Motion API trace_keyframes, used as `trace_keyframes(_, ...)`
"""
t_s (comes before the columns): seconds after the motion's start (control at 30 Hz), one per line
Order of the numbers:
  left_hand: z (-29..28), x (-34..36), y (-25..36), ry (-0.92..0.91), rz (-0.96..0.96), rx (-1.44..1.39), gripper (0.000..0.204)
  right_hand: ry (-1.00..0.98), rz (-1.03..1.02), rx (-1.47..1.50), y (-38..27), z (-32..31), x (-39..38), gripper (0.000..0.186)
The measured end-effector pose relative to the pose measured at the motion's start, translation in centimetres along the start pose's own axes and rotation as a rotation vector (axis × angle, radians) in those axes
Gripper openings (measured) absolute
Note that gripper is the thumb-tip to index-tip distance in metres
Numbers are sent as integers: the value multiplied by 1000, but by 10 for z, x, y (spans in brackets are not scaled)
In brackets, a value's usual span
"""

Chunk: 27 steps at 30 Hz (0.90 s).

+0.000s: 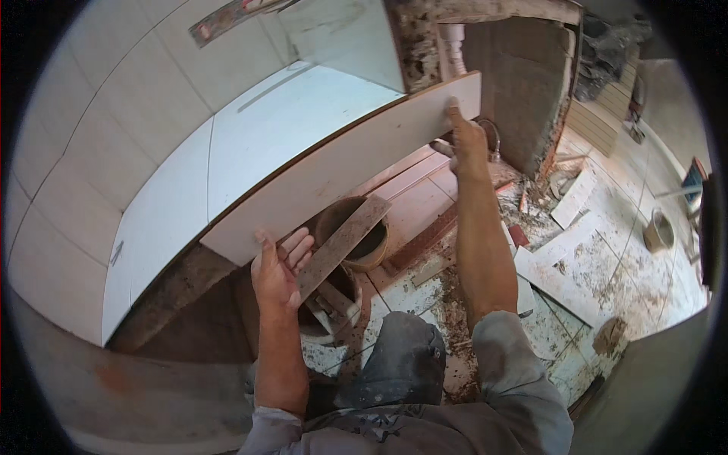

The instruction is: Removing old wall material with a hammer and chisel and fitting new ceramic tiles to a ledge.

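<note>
A long white tile strip (341,163) with a brown edge runs slantwise along the front edge of the white tiled counter (303,106). At its far right end, my right hand (466,136) has its thumb on the tile's face and its fingers bent below the lower edge. Near the other end, my left hand (279,265) is turned palm up with fingers spread. Its thumb touches the tile's face by the lower edge. Below the strip stand a round bucket (375,258) and a second container (353,322), with a flat, dirty board (345,243) leaning across.
A concrete recess (512,91) with a white pipe (455,49) lies beyond my right hand. Cut tile pieces (557,284) and debris litter the floor at right. A small bucket (658,231) stands farther off. A metal trowel-like tool (224,23) is at the top left.
</note>
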<state>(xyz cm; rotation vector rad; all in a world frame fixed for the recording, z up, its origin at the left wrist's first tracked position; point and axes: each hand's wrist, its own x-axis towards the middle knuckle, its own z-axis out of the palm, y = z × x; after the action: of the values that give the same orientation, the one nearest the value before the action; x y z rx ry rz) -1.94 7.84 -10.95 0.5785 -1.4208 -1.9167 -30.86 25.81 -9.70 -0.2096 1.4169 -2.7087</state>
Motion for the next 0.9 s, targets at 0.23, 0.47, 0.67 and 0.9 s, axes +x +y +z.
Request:
trace_keyframes(0.23, 0, 0, 0, 19, -11, 1, 72, -41, -1, -12, 5, 8, -2, 63)
trace_keyframes(0.47, 4, 2, 5, 11, -103, -29, 68, -21, 42, -69, 20, 54, -57, 67)
trace_keyframes(0.67, -4, -3, 26, -58, -269, -70, 65, -6, 354, 137, 28, 108, -119, 73)
trace_keyframes(0.9, -5, 3, 53, -66, -539, -300, 70, 44, 530, 292, 5, 123, -124, 66)
